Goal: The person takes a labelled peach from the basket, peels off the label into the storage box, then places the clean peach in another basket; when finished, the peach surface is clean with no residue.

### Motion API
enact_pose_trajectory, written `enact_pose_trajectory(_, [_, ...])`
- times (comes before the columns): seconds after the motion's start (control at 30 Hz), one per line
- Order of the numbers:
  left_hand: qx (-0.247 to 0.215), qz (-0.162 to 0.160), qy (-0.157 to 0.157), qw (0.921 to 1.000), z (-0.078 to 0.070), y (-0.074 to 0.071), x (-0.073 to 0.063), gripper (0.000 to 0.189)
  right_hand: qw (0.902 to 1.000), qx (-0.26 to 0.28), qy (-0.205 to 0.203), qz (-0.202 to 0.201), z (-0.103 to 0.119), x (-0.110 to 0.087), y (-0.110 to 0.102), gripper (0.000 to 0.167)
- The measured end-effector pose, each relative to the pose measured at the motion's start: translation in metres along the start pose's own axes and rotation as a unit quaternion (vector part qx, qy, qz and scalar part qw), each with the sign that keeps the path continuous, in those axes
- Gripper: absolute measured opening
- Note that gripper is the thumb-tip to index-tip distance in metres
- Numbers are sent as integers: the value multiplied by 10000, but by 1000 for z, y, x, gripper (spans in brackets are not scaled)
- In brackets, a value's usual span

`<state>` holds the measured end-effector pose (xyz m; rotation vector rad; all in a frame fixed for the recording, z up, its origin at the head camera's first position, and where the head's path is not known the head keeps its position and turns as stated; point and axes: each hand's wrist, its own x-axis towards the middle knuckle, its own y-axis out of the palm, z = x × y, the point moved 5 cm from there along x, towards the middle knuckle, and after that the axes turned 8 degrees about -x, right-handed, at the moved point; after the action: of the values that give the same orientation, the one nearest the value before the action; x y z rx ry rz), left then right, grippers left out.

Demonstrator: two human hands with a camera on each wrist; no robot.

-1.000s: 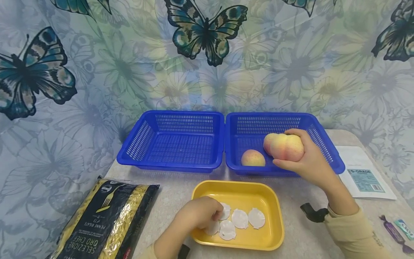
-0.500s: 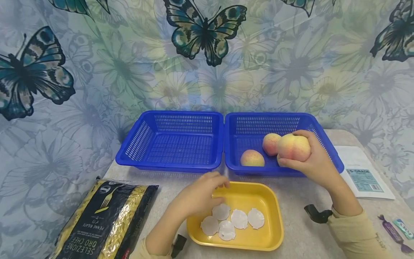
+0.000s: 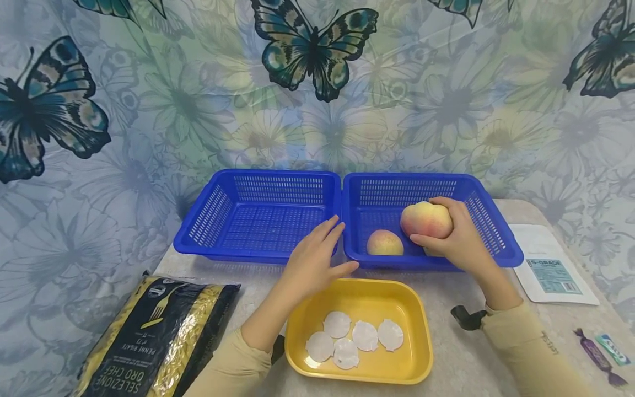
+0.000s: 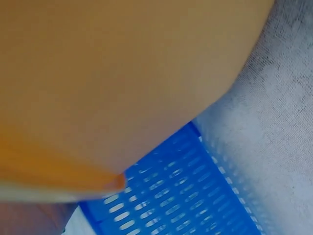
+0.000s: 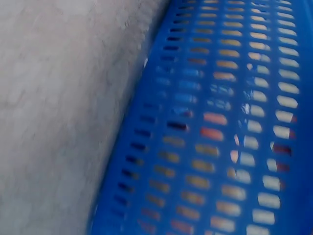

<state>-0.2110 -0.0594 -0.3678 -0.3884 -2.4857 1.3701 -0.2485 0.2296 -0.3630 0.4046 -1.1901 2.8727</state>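
In the head view my right hand [image 3: 460, 237] grips a yellow-pink peach [image 3: 425, 220] over the right blue basket [image 3: 513, 258]. Another peach [image 3: 385, 243] rests in that basket's front part, left of the hand. A bit of pale yellow fruit peeks out below the gripping thumb, mostly hidden. My left hand [image 3: 313, 259] hovers between the yellow tray [image 3: 397, 370] and the baskets, its fingers extended and holding nothing. Several white round discs [image 3: 345, 353] lie flat in the tray. Blurred, the left hand [image 4: 112, 88] fills much of the left wrist view.
The left blue basket [image 3: 275, 229] adjoins the right one. A black-and-gold penne bag [image 3: 159, 336] lies at the left. To the right are a white pouch [image 3: 555, 270], a purple-wrapped candy [image 3: 597, 355] and a small teal packet [image 3: 613, 349]. A butterfly-print cloth hangs behind.
My left hand has left the discs in the tray and moved up toward the baskets, fingers extending. The right hand, with its peach, shifted right and then back left, covering the peach behind.
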Motion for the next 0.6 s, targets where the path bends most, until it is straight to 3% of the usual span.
enact_pose_trajectory(0.2, [154, 197, -158, 9996, 9, 11, 14, 94, 9996, -176, -231, 72, 6, 23, 22, 80])
enact_pose_trajectory(0.4, [526, 393, -235, 9976, 14, 22, 21, 95, 9986, -152, 76, 493, 10, 45, 50, 86])
enact_pose_trajectory(0.6, [564, 314, -273, 9975, 16, 24, 23, 95, 9934, -983, 293, 505, 13, 63, 70, 86])
